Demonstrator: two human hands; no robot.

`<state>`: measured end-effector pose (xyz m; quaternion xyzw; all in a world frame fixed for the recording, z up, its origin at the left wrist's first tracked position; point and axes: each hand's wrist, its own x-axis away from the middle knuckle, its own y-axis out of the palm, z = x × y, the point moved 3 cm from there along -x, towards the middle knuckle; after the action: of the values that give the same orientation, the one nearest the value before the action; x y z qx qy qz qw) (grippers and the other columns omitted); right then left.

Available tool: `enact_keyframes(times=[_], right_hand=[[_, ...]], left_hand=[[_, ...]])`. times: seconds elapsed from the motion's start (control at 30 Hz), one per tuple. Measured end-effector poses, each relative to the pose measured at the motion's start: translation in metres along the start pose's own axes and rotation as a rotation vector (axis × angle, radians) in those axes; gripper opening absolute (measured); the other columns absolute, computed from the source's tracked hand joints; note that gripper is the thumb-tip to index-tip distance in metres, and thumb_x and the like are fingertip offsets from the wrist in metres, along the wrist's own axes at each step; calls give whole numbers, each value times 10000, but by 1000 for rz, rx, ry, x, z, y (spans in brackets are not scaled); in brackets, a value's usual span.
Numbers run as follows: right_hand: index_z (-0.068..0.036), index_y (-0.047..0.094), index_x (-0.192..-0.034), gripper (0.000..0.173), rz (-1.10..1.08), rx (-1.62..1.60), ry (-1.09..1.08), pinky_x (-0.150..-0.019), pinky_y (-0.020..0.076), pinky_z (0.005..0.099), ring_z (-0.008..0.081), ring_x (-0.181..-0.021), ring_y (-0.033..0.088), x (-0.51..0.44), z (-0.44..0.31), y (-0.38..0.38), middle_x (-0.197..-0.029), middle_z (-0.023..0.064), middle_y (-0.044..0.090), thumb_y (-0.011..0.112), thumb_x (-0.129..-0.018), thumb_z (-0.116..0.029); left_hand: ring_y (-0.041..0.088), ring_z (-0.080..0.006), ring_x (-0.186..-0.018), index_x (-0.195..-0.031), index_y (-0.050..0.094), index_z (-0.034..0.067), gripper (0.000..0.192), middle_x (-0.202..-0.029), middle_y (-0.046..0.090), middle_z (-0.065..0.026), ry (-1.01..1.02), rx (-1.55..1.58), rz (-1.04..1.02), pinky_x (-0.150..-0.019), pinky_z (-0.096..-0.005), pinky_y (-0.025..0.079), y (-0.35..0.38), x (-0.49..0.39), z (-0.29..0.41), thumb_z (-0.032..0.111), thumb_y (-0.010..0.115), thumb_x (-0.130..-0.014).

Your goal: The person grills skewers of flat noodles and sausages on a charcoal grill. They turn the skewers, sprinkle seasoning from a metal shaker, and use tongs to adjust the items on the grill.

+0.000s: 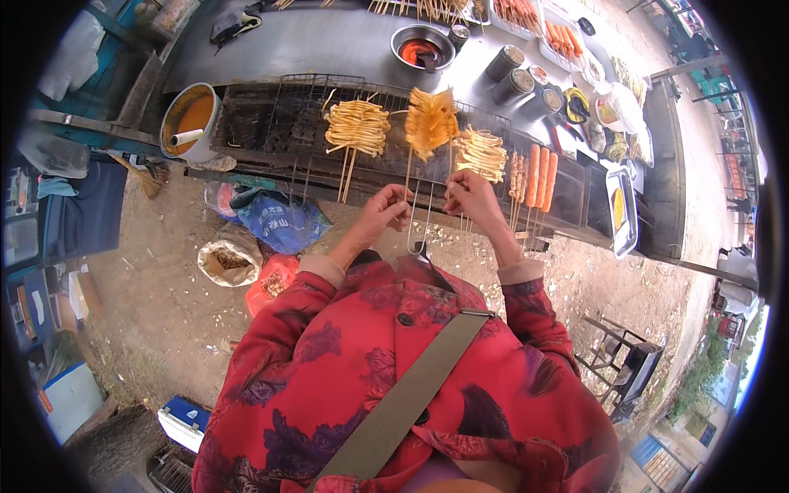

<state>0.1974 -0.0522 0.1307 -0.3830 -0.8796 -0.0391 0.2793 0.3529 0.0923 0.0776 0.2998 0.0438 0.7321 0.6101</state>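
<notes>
A wide piece of skewered food, browned and folded, (431,123) lies over the charcoal grill's wire rack (296,105). My left hand (391,208) has its fingers closed on the stick at the left side of this piece. The stick at its right side is pinched in my right hand (471,196). Skewered enoki mushrooms (357,127) lie on the rack to the left, their sticks pointing towards me. More enoki mushrooms (481,154) lie just beyond my right hand. Beside these are small meat skewers (518,175) and skewered sausages (542,179). Long metal wire handles hang between my hands.
Behind the rack stand a metal bowl of red sauce (422,49) and several shakers (513,86). A bucket of orange sauce (190,122) is at the grill's left end, a metal tray (620,211) at its right. Bags, including an open sack (230,254), sit on the ground at left.
</notes>
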Motion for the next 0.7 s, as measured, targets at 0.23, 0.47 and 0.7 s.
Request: enact_keyframes(times=[0.23, 0.47, 0.7], right_hand=[[21, 520, -939, 94, 77, 73, -165, -504, 518, 251, 121, -577, 598, 47, -19, -56, -735, 59, 556, 503, -926, -71], [16, 530, -933, 113, 87, 215, -226, -496, 499, 245, 112, -574, 596, 60, -15, -68, -705, 49, 558, 518, -920, -96], [13, 525, -945, 119, -80, 6, -175, -520, 527, 261, 136, -595, 629, 3, 17, 3, -742, 54, 581, 534, -911, -100]], left_hand=[[544, -65, -611, -1100, 527, 85, 185, -763, 584, -3, 91, -222, 126, -542, -219, 473, 13, 6, 12, 110, 508, -917], [564, -86, -517, -1065, 534, 71, 212, -708, 609, -38, -14, -423, 146, -428, -234, 457, 14, -42, -52, 86, 507, -855], [565, -111, -467, -1023, 529, 66, 187, -669, 623, -51, 25, -539, 104, -414, -255, 451, 13, -47, -51, 71, 507, -838]])
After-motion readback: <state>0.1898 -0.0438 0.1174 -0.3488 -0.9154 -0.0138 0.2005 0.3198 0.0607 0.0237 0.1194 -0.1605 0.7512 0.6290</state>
